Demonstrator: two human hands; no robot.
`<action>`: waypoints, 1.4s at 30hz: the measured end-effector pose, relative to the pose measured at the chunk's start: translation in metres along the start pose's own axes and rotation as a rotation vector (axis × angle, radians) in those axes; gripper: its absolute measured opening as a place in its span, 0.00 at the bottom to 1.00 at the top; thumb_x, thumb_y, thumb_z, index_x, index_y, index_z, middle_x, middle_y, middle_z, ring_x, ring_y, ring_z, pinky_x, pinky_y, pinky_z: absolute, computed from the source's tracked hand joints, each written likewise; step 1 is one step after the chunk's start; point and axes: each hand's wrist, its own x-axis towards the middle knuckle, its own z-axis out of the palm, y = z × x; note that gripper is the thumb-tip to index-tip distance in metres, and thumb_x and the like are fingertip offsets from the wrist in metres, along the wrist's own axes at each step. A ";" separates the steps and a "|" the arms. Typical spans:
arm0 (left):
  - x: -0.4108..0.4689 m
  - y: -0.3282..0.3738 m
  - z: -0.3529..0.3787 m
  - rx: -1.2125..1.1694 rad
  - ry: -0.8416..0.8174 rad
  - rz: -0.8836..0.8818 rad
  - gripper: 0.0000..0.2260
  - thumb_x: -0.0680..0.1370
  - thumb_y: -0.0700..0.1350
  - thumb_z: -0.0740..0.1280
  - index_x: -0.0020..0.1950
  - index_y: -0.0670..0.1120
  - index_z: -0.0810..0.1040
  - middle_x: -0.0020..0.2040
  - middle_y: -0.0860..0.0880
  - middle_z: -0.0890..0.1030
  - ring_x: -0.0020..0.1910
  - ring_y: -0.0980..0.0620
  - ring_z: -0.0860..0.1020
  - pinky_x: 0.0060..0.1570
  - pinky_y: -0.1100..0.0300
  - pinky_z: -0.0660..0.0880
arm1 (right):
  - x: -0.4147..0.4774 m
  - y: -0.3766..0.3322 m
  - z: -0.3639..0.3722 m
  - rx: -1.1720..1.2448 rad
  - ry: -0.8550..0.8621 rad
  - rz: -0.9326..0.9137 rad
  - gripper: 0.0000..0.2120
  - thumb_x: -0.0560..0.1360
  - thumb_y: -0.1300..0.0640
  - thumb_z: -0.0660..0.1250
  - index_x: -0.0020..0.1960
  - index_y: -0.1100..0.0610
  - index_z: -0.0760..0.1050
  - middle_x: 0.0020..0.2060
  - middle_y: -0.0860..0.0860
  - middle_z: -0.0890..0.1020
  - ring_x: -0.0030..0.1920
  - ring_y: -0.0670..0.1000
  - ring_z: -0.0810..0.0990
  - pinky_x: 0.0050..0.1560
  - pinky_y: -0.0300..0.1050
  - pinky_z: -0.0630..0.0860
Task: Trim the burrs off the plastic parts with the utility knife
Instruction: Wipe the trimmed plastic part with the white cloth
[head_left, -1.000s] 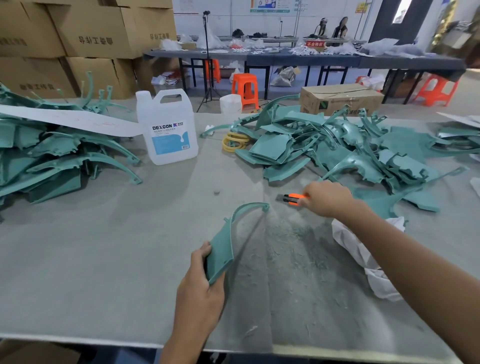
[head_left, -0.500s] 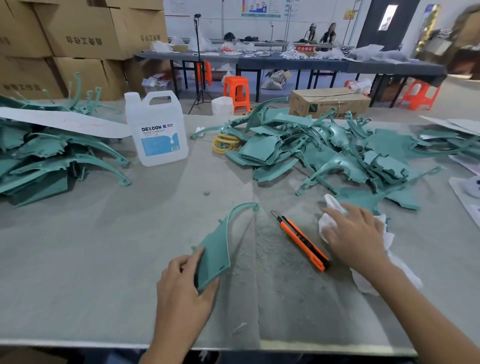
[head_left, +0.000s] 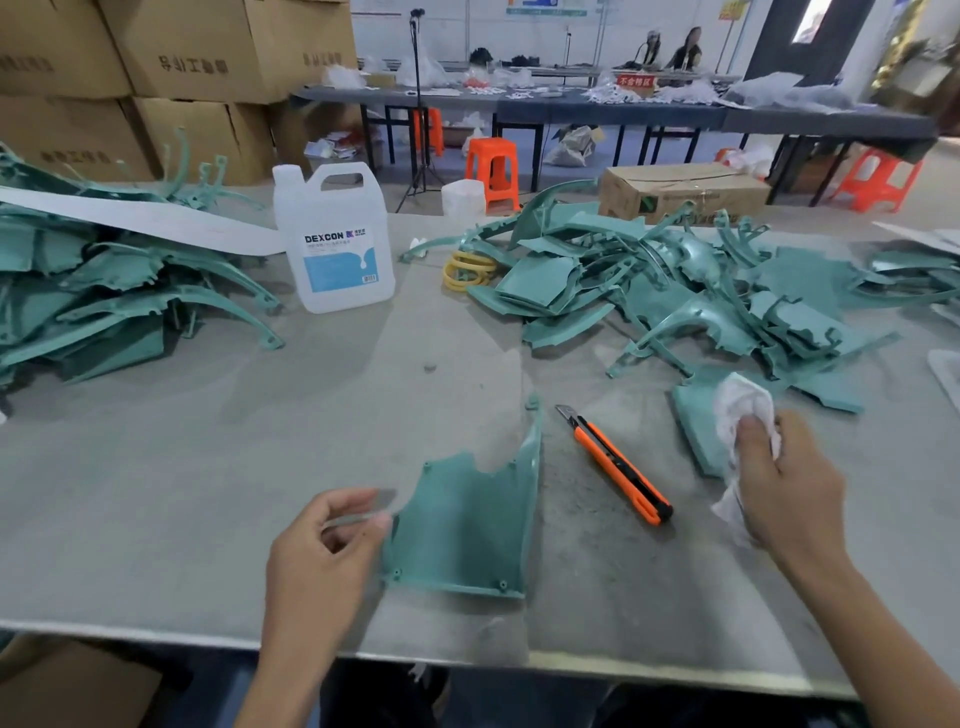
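A teal plastic part (head_left: 467, 525) lies in front of me on the grey table (head_left: 156, 519), its inner face with screw bosses turned up. My left hand (head_left: 322, 561) pinches its left edge between thumb and curled fingers; that spot is blurred. The orange utility knife (head_left: 618, 467) lies loose on the table just right of the part, blade out and pointing away from me. Further right, my right hand (head_left: 789, 488) grips a crumpled white cloth (head_left: 743, 405) above another teal piece.
A large heap of teal parts (head_left: 675, 291) covers the right back of the table, and another pile (head_left: 104, 296) sits at the left. Between them stand a white DEXCON jug (head_left: 332, 244) and yellow rings (head_left: 467, 267). Shavings dust the table around the knife.
My right hand laid the knife on the table and took up the white cloth. My left hand turned the teal part from standing on edge to inner face up.
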 end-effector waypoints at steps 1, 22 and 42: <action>0.002 0.003 0.002 -0.026 0.031 -0.004 0.09 0.72 0.39 0.77 0.45 0.52 0.83 0.42 0.61 0.85 0.36 0.61 0.81 0.38 0.68 0.77 | -0.002 -0.018 0.001 0.108 0.024 0.009 0.12 0.79 0.41 0.56 0.50 0.48 0.71 0.37 0.46 0.78 0.41 0.57 0.76 0.40 0.49 0.67; 0.005 0.099 0.025 -0.879 -0.524 -0.210 0.19 0.76 0.52 0.70 0.65 0.47 0.79 0.61 0.43 0.83 0.48 0.50 0.84 0.55 0.57 0.80 | -0.077 -0.083 0.103 0.249 -0.207 -0.192 0.04 0.84 0.46 0.59 0.52 0.42 0.71 0.47 0.42 0.74 0.48 0.46 0.75 0.47 0.43 0.67; -0.017 0.024 0.055 -0.220 -0.193 -0.023 0.06 0.78 0.54 0.62 0.42 0.56 0.74 0.36 0.54 0.78 0.36 0.54 0.75 0.39 0.57 0.74 | -0.109 -0.087 0.119 -0.089 -0.186 -0.512 0.20 0.74 0.61 0.73 0.64 0.54 0.73 0.54 0.56 0.74 0.52 0.60 0.73 0.46 0.51 0.76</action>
